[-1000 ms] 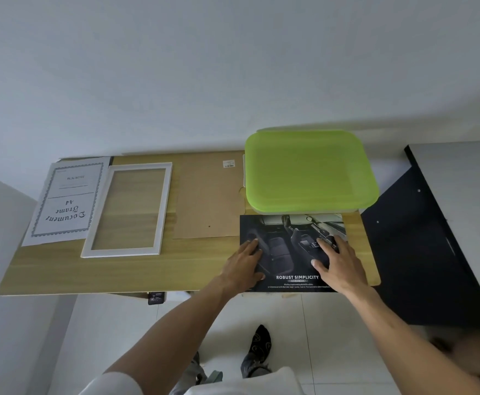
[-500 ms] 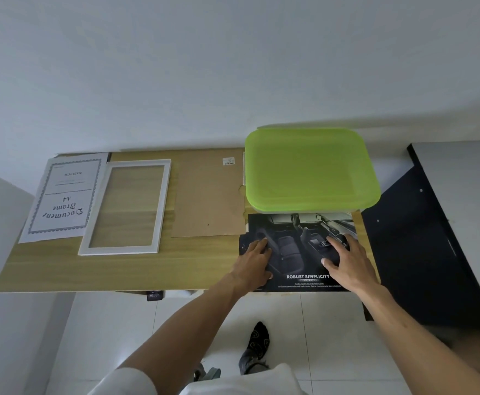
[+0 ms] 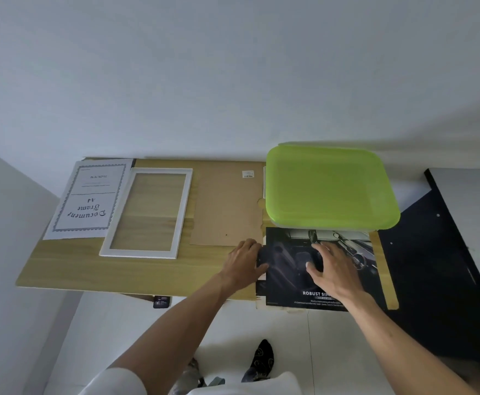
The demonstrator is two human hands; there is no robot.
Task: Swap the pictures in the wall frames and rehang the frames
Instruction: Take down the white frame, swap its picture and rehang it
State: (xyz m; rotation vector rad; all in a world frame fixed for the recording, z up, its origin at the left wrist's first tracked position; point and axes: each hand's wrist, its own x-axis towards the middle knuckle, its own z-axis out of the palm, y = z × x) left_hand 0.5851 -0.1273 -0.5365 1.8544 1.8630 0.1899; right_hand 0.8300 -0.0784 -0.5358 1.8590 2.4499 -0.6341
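A dark car-interior picture lies at the right front of the wooden table and hangs a little over its front edge. Another dark layer with a pale edge peeks out beneath it at the lower left. My left hand grips the picture's left edge, thumb on top. My right hand rests flat on the picture with its fingers spread. An empty white frame lies at the left middle. A "Document Frame A4" sheet lies beside the frame at the far left. A brown backing board sits between the frame and the picture.
A lime-green plastic lid or tray covers the table's back right and overlaps the picture's far edge. A black cabinet stands right of the table. A white wall rises behind. My socked foot is on the tiled floor.
My left hand has slid from the picture's surface to its left edge and taken hold. My right hand has shifted toward the picture's middle. The picture sits slightly further right.
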